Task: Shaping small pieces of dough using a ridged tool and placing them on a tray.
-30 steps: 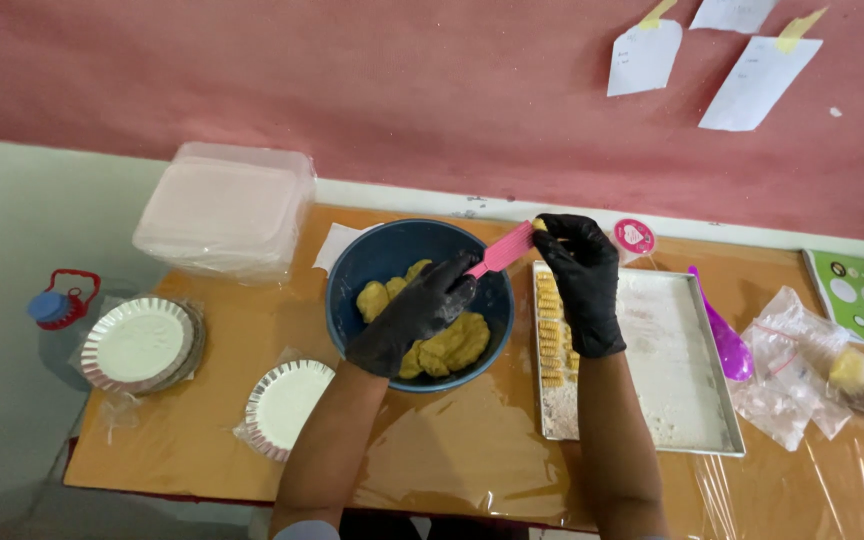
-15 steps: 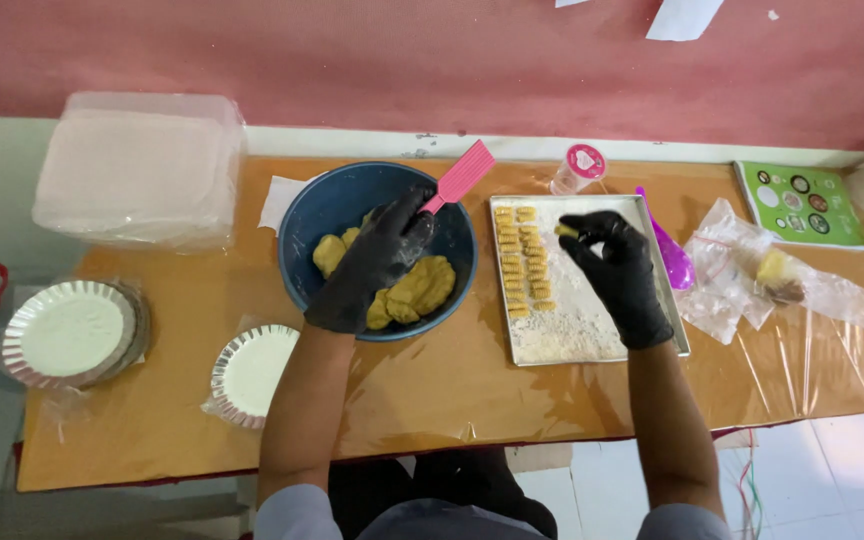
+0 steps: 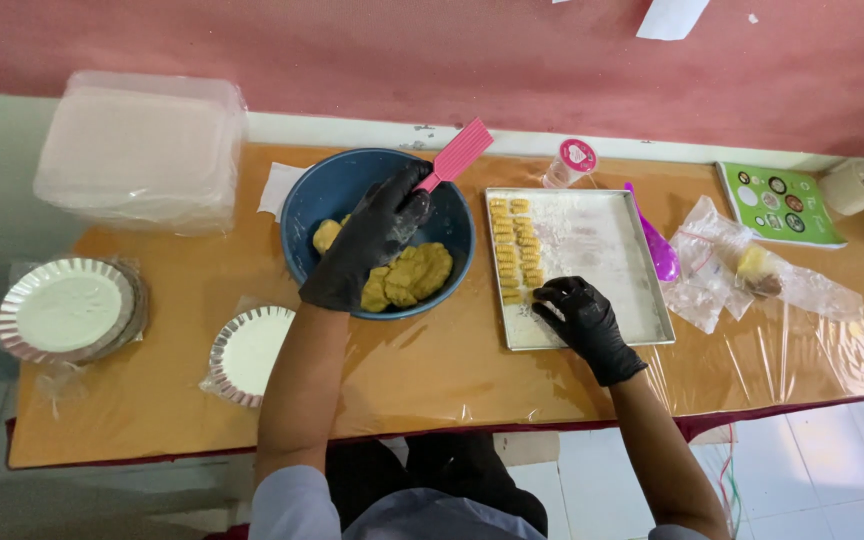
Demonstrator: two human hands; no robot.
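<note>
1. Over the blue bowl, the person's left hand, in a black glove, grips the handle of a pink ridged paddle; its fingers are wrapped tight round the handle, and the paddle's flat end sticks up past the bowl's far rim.
2. Lumps of yellow dough lie in the bowl, just beneath that hand.
3. Beside the bowl, the gloved right hand rests on the floured metal tray, fingertips pinched together at the near end of the rows of small dough pieces; whether it holds one I cannot tell.
4. Just beyond the tray lies a purple scoop, then clear plastic bags.
5. Two foil pie pans sit well to the left on the plastic-covered table.
</note>
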